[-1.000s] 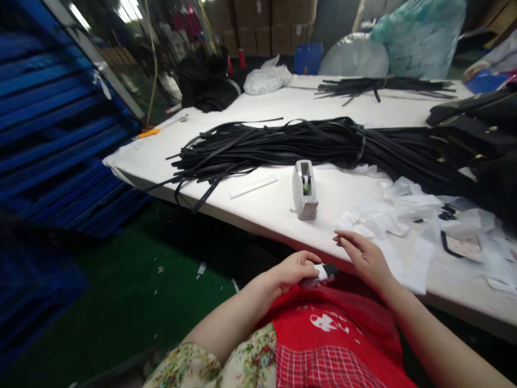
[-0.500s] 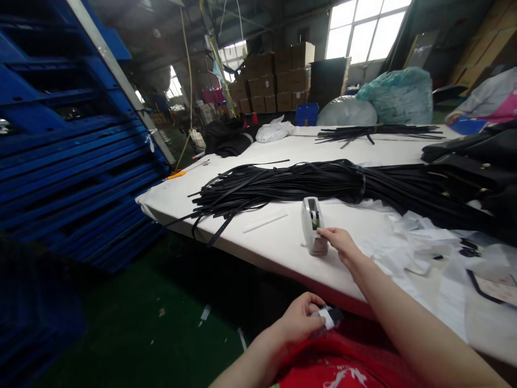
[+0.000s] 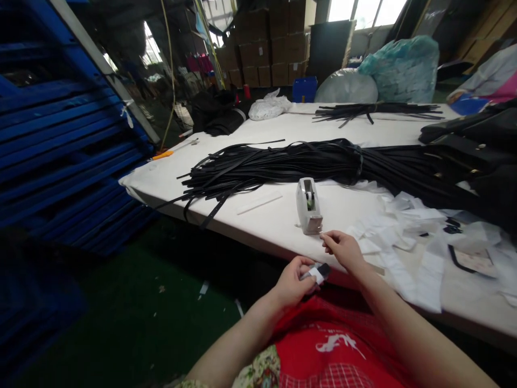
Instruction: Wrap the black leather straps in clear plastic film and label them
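My left hand (image 3: 297,280) is closed around a small rolled black strap (image 3: 323,271) with a white band about it, held just off the table's front edge. Part of the roll is hidden by my fingers. My right hand (image 3: 343,249) pinches a thin strip of clear tape (image 3: 322,234), which is hardly visible at the fingertips. Just beyond it, on the table, stands a grey-white tape dispenser (image 3: 309,207), upright with its roll inside. The fingers of my right hand are close to the dispenser's front end.
A long bundle of black straps (image 3: 274,164) lies across the white-covered table (image 3: 161,186). Crumpled white sheets (image 3: 407,231) are at right, black bags (image 3: 464,156) behind them. Blue pallets (image 3: 60,167) are stacked at left. Another person's sleeve (image 3: 493,73) shows at far right.
My right hand has drawn back from the dispenser toward me and nearer my left hand. My left hand still holds the strap roll. The camera view has tilted downward.
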